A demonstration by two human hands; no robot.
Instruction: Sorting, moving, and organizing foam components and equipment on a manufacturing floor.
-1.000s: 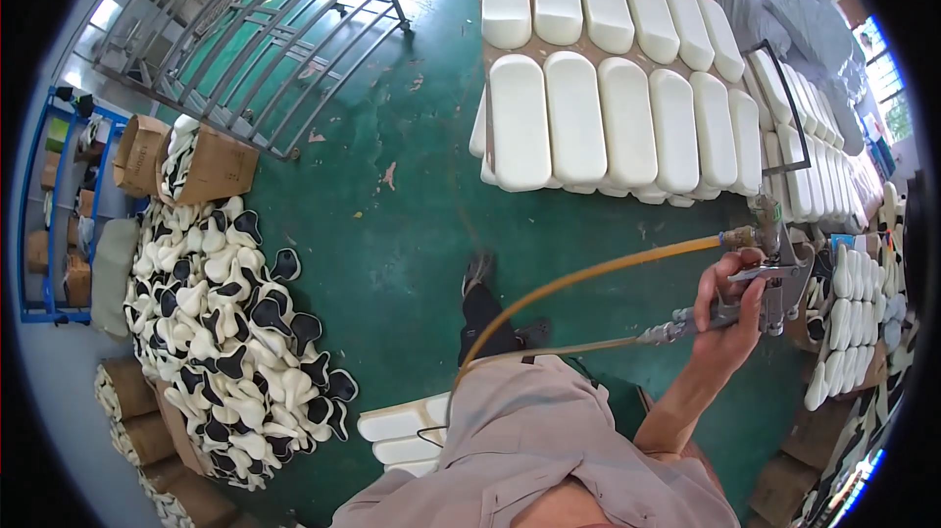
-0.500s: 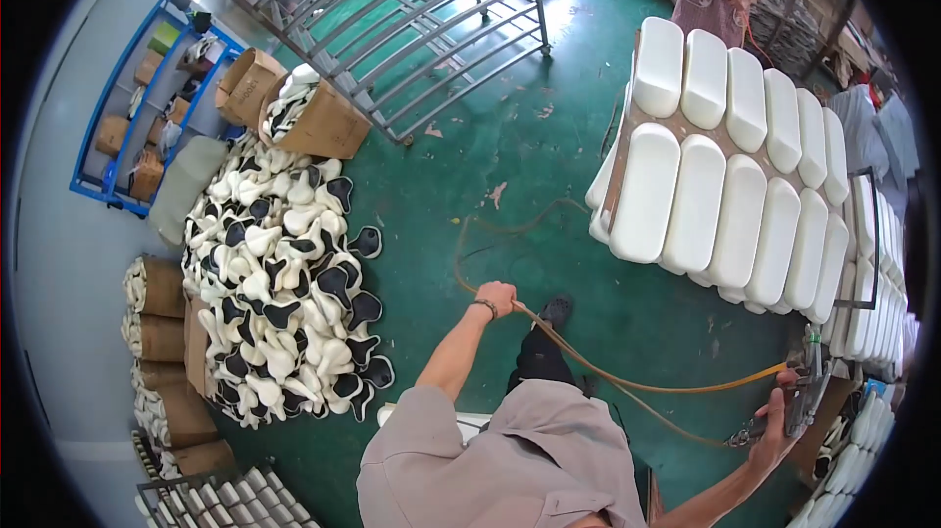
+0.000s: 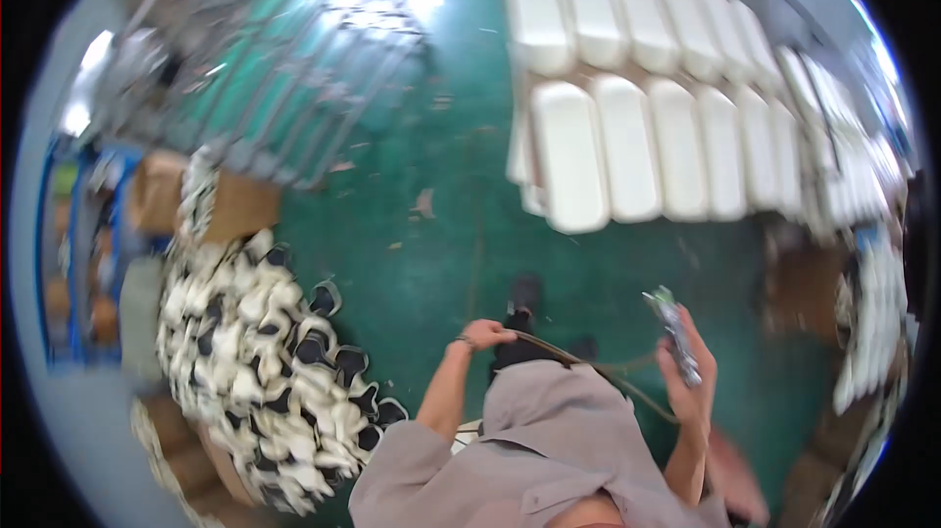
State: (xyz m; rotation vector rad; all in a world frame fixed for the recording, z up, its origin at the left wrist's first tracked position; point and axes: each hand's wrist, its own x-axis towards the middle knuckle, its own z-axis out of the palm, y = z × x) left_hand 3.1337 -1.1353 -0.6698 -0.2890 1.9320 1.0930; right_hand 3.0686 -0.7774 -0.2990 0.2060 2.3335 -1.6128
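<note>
My left hand (image 3: 487,334) is closed around a thin yellowish hose (image 3: 544,344), left of my body at waist height. From there the hose droops across my front toward the right. In my right hand (image 3: 692,371) is a silver spray gun (image 3: 676,337) with a bit of green at its upper end; motion blur hides its details. It is held upright over the green floor, in front of my right side and apart from the pads. Beyond it, long white foam pads (image 3: 619,150) stand in two rows on a brown board (image 3: 603,77).
A heap of white and black bicycle saddles (image 3: 265,361) lies on the left, with cardboard boxes (image 3: 245,209) behind it. A metal rack (image 3: 323,106) stands at far left, near a blue shelf (image 3: 120,204). More white pads (image 3: 867,322) and a brown box (image 3: 806,283) are on the right.
My right hand has brought the spray gun from the far right in toward my body. My left hand still grips the hose. The whole view has shifted and become blurred.
</note>
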